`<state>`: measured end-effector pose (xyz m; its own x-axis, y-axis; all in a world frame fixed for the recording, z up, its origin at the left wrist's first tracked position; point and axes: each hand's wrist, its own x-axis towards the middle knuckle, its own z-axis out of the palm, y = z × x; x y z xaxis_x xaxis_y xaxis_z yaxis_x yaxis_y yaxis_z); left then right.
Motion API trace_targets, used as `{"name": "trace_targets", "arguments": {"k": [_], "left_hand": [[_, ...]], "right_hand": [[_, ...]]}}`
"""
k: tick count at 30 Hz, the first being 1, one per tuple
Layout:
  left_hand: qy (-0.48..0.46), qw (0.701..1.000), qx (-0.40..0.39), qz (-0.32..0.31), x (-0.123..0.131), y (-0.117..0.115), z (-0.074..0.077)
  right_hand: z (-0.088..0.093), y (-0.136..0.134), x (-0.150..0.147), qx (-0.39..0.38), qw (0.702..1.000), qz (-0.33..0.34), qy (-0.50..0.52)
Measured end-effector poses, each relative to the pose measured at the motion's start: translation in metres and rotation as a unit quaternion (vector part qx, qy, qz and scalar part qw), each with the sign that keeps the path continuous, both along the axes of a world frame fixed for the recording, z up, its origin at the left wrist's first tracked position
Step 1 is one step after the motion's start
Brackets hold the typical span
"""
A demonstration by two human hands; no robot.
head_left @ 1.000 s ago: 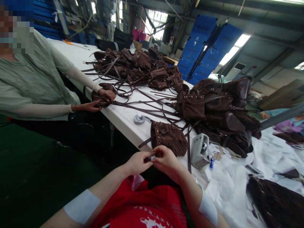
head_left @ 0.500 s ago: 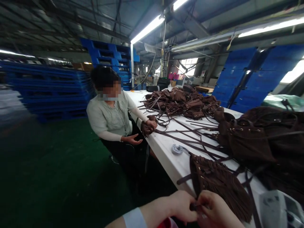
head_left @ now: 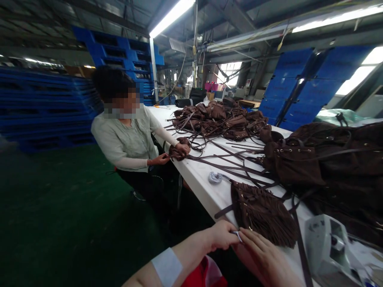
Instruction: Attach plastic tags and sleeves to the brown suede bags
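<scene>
A brown fringed drawstring bag (head_left: pixel 263 211) lies on its side at the table's near edge, its opening with metal eyelets turned left. Just below it, my left hand (head_left: pixel 223 235) is closed, thumb and fingers pinching something small and dark. A small pale bit (head_left: pixel 238 236) shows at the fingertips; I cannot make out what it belongs to. My right hand (head_left: pixel 263 253) meets the left at the fingertips, its fingers stretched out side by side, the back of the hand upward. What lies under its palm is hidden.
On the white table (head_left: pixel 200 185) lie a heap of brown bags (head_left: pixel 221 119), larger brown bags (head_left: pixel 299 159), long straps and a grey roll (head_left: pixel 214 177). A grey-white device (head_left: pixel 326 243) stands at right. Across the left edge, a co-worker (head_left: pixel 128 135) handles a small brown bag (head_left: pixel 179 149).
My view has shifted, so the scene sits further left and higher. My right fingers have gone from curled to stretched out. The co-worker's lower hand has moved in to the small bag.
</scene>
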<state>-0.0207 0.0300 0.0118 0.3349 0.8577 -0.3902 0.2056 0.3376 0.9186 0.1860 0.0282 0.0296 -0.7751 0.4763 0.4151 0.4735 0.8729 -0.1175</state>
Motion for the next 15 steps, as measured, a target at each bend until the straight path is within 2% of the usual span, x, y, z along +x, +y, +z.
{"name": "trace_targets", "arguments": {"k": [4,9,15], "left_hand": [[-0.065,0.998,-0.006,-0.007,-0.003,0.001,0.011],[-0.111,0.993,-0.006,-0.030,-0.001,0.007,0.007],[-0.103,0.994,-0.015,-0.022,0.008,0.004,0.004]], "right_hand": [[-0.002,0.000,0.000,-0.040,0.997,-0.002,0.061],[-0.011,-0.002,-0.005,-0.130,0.977,-0.067,0.157],[-0.011,-0.026,-0.002,-0.134,0.969,-0.124,0.167]]}}
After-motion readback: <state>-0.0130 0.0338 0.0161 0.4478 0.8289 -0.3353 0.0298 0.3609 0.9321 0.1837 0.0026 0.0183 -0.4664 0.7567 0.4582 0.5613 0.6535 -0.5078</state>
